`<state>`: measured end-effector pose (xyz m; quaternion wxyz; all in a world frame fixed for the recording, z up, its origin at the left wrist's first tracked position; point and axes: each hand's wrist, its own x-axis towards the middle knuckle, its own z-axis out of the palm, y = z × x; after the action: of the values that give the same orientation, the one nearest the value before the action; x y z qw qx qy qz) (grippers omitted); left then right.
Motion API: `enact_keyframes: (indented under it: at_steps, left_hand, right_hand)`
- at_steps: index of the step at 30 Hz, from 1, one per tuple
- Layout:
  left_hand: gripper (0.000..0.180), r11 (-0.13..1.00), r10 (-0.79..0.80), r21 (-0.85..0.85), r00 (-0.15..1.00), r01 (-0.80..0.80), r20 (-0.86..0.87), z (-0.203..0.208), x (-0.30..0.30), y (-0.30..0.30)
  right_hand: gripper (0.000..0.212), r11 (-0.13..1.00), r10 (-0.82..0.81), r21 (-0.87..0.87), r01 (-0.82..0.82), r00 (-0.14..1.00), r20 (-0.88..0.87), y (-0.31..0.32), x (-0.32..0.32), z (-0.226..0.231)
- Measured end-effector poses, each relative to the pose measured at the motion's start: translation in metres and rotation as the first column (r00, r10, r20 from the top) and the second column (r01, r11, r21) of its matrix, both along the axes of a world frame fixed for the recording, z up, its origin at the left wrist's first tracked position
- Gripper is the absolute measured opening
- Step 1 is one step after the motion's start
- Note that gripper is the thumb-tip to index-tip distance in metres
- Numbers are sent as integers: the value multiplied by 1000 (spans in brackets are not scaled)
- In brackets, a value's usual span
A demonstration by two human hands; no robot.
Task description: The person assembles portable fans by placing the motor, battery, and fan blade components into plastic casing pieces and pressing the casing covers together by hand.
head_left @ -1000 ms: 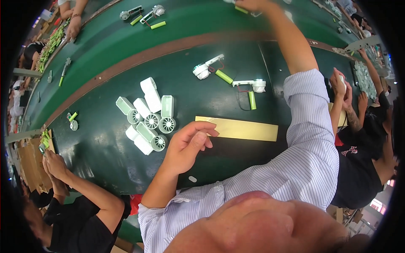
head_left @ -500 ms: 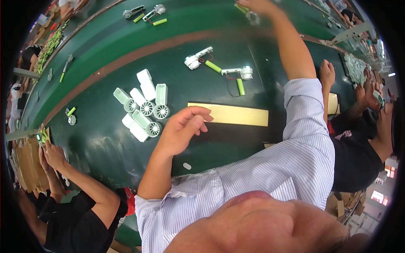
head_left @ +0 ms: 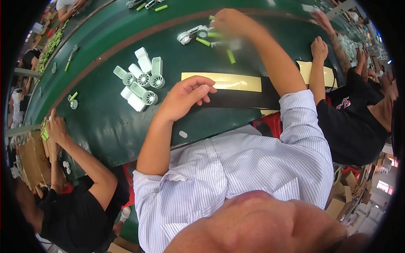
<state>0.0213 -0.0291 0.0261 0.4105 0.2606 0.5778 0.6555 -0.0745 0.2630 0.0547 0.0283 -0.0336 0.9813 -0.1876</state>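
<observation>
- Right hand point(head_left: 230, 23): back from the green belt point(head_left: 109, 26) to the motor units point(head_left: 184, 39) on the worktop point(head_left: 114, 133), within nearer reach; blur hides its grip.
- Left hand point(head_left: 182, 98): fingers half-curled, apparently empty, over the yellow strip point(head_left: 238, 82).

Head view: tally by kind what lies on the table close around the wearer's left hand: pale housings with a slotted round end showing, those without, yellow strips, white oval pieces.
Housings with slotted end showing: 4
Housings with none showing: 2
Yellow strip: 1
White oval piece: 1
Total: 8
</observation>
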Motion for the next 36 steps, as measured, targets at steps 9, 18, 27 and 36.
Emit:
enact_keyframes:
  at_steps: [9,18,27,36]
  left_hand:
    - [38,925,379,19,925,-379,24,3,-15,18]
    - [46,772,605,299,792,-560,-78,37,-83,74]
    - [38,674,734,284,575,-682,-362,30,-93,86]
    - [30,538,579,509,734,-672,355,36,-104,41]
  right_hand:
    - [24,742,-166,-656,139,986,21,-26,55,53]
    - [27,527,108,-849,-15,993,50,-17,39,22]
    - [58,833,24,-521,-183,955,-297,-22,60,-41]
    - [28,789,-92,-606,-98,957,-275,15,62,-45]
